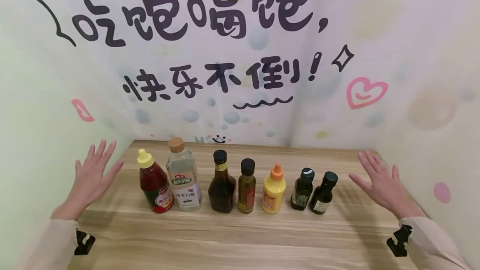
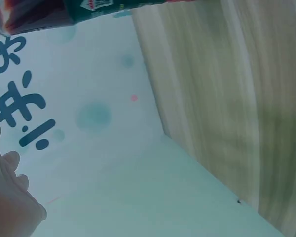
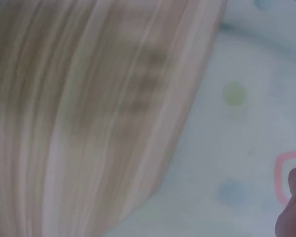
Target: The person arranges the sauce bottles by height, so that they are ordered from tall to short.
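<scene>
Both hands are held out at the sides with fingers spread, and neither holds anything. My left hand (image 1: 93, 174) is left of the row of bottles, nearest a red sauce bottle with a yellow cap (image 1: 156, 186). Beside that bottle stands a tall clear vinegar bottle (image 1: 184, 178). A dark sauce bottle (image 1: 222, 188) and a slim oil-coloured bottle (image 1: 247, 188) hold the middle. Farther right are a yellow squeeze bottle (image 1: 273, 193), a small dark green bottle (image 1: 301, 191) and a small black bottle (image 1: 322, 195). My right hand (image 1: 384, 184) hovers to the right of these.
The bottles stand upright in a row on a wood-grain table (image 1: 225, 241). A white printed backdrop (image 1: 225, 124) rises behind the table's back edge, with pale walls at both sides. Black wrist mounts (image 1: 84, 243) show at both cuffs.
</scene>
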A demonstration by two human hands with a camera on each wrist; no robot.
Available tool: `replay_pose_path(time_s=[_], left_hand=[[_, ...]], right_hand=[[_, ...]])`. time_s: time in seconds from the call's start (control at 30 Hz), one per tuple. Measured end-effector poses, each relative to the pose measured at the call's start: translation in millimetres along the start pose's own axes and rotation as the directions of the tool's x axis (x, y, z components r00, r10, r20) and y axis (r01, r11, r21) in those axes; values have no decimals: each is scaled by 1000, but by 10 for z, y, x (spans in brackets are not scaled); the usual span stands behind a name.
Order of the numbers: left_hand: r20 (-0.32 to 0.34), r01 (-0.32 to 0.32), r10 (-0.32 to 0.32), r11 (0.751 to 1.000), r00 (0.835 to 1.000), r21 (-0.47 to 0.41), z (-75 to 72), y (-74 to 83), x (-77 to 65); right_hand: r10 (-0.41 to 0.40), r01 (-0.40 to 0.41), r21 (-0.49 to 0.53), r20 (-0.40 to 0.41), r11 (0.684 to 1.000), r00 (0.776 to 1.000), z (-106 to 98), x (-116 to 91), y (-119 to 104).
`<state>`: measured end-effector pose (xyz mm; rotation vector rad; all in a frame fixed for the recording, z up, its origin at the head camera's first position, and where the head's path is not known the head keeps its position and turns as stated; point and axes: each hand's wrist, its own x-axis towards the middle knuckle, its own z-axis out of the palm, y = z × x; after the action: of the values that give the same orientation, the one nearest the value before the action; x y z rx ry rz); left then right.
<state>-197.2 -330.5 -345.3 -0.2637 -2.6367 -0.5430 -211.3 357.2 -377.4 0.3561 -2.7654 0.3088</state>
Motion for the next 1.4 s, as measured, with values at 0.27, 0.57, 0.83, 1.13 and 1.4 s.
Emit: replay_pose_path(time_s=[0.27,0.57,0.83,1.13,1.4], left_hand=[[-59,-46,43,997,997,-54,-135,107,54],[-94,-23,12,994,996,-109,-268,207,95],[-15,57,-61,978,998,-199,-435,306,170],[84,126,-108,963,991,-240,-595,355,254],[116,45,-13,960,993,-277,-670,361,330]], right_hand=[[-65,63,-35,-70,997,995,-229,57,-56],[-116,113,-36,-95,993,989,-441,204,-124],[-125,123,-23,-103,992,987,-651,404,-299],[-124,143,129,-150,981,981,-834,608,-565],[-140,167,250,-121,954,983,-949,780,-864]])
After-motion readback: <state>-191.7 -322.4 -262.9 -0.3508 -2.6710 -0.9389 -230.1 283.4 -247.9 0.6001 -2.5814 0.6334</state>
